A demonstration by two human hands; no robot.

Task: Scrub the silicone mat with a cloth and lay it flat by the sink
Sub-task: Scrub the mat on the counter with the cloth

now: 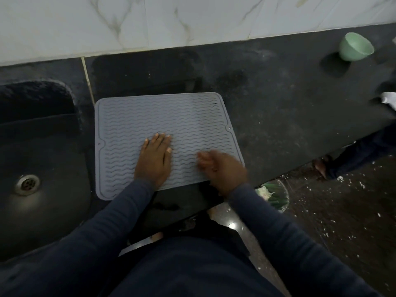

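Note:
The grey silicone mat (162,121), ribbed with wavy lines, lies flat on the dark counter just right of the sink (40,151). My left hand (154,159) presses flat on the mat's near middle with straight fingers. My right hand (220,168) is blurred over the mat's near right corner, fingers loosely bent, and I see nothing held in it. No cloth is visible near the mat.
A pale green bowl (355,49) stands at the counter's far right by the marble wall. Something white (389,100) shows at the right edge. Past the counter's front edge are a bin with scraps (275,195), a littered floor and another person's foot (320,167).

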